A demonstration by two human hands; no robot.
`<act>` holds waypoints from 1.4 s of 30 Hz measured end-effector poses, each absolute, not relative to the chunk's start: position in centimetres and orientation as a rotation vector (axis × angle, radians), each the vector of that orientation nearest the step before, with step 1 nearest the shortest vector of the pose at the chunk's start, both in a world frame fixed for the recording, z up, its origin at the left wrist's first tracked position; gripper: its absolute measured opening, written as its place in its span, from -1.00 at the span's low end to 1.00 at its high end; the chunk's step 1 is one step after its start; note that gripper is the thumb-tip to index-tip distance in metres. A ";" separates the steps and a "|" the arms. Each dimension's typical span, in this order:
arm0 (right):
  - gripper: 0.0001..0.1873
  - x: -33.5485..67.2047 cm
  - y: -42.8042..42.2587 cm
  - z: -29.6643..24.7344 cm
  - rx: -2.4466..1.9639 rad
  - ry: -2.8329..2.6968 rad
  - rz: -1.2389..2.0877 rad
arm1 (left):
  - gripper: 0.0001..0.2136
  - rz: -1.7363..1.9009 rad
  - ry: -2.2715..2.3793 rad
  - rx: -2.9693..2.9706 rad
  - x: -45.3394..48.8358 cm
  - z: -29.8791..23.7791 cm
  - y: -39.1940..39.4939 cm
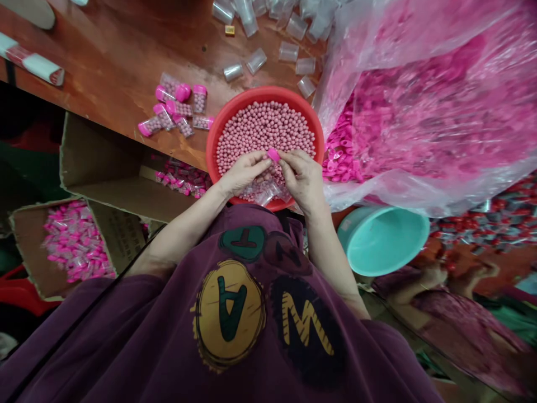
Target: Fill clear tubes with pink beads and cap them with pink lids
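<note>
Both my hands meet over the near rim of a red bowl (218,131) full of small pink beads (264,126). My left hand (243,172) is closed around a small clear vial (268,193), mostly hidden by the fingers. My right hand (302,178) pinches a pink cap (273,154) at the vial's top. The fingertips of both hands touch at the cap.
Filled pink-capped vials (178,109) lie on the wooden table left of the bowl. Empty clear vials (272,33) are scattered behind it. A big plastic bag of pink caps (419,106) fills the right. A teal basin (384,238) and cardboard boxes of capped vials (75,240) stand below.
</note>
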State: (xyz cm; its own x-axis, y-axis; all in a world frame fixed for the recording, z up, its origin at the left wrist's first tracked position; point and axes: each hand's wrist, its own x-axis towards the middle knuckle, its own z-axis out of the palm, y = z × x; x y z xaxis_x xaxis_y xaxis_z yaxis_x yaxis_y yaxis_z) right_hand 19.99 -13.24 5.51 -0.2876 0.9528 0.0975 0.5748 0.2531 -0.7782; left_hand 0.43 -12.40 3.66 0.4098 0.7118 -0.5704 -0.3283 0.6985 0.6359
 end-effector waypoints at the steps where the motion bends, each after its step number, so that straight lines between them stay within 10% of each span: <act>1: -0.64 20.0 -13.3 5.6 -1.387 -1.991 0.827 | -0.78 0.688 0.946 0.471 0.6 3.9 -12.4; 42: -0.57 20.1 -15.9 7.8 -1.398 -1.887 1.064 | -0.83 0.598 1.075 1.174 0.8 2.9 -13.1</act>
State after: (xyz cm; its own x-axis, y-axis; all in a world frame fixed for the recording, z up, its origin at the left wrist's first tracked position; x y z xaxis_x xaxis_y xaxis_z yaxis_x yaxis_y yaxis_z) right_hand 20.13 -15.86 7.82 -0.3027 0.9528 -0.0223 0.5119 0.1428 -0.8471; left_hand 0.83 -13.07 2.91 0.4092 0.8415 -0.3527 0.1446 0.3219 0.9357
